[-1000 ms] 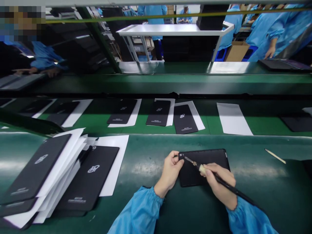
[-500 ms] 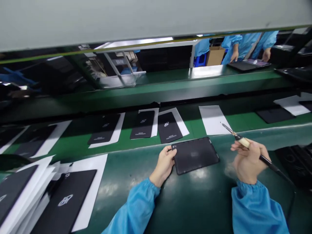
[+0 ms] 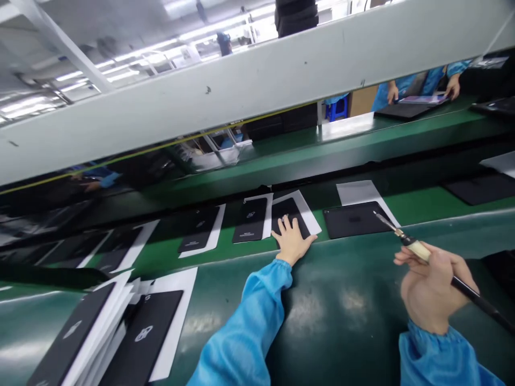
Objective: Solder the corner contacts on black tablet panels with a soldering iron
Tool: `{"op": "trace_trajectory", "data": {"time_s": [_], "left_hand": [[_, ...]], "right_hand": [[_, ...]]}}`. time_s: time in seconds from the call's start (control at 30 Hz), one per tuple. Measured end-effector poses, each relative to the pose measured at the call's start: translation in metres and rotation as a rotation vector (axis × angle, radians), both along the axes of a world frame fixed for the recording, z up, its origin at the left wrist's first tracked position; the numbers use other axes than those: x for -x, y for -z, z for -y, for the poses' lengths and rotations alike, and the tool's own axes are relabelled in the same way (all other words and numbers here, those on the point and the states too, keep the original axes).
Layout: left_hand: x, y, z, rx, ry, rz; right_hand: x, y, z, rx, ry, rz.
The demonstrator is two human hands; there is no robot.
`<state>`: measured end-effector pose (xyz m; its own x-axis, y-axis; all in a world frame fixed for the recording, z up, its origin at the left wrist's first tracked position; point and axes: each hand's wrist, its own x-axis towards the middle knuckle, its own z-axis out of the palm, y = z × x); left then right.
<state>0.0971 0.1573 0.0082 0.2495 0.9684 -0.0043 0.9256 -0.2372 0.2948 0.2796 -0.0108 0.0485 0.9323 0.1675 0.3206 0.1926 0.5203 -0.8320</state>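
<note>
My left hand (image 3: 292,239) reaches forward and lies flat, fingers spread, on a black back cover (image 3: 287,214) that rests on a white sheet on the conveyor belt (image 3: 426,199). To its right a plain dark tablet panel (image 3: 356,219) lies on another white sheet (image 3: 358,191) on the belt. My right hand (image 3: 432,287) is raised above the near green bench (image 3: 346,311), fingers closed around a thin soldering iron (image 3: 418,250) with a pale collar; its tip points toward the dark panel.
More black covers on white sheets (image 3: 249,219) line the belt to the left. A stack of covers and paper (image 3: 104,332) sits at the near left. A grey beam (image 3: 241,91) crosses overhead. People in blue coats (image 3: 402,88) work at the far bench.
The dark panel has gone from the near bench onto the white sheet on the belt. My left hand let go of it and now lies flat on a cover. The view tilted upward.
</note>
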Motion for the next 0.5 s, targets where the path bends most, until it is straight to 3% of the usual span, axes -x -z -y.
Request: {"op": "trace_trajectory", "data": {"time_s": [0.13,0.27,0.37,0.5], "left_hand": [[-0.003,0.005,0.0,0.031,-0.04,-0.019],[0.002,-0.01,0.001,0.008,-0.036,0.159],[0.027,-0.027,0.005,-0.017,-0.062,0.411],[0.079,-0.045,0.005,0.04,-0.292,0.798]], "right_hand": [[0.002,0.001,0.002,0.007,-0.041,0.01],[0.0,0.006,0.0,0.014,-0.062,-0.018],[-0.002,0.009,-0.001,0.013,-0.045,-0.032],[-0.002,0.011,-0.002,0.019,-0.02,-0.035]]}}
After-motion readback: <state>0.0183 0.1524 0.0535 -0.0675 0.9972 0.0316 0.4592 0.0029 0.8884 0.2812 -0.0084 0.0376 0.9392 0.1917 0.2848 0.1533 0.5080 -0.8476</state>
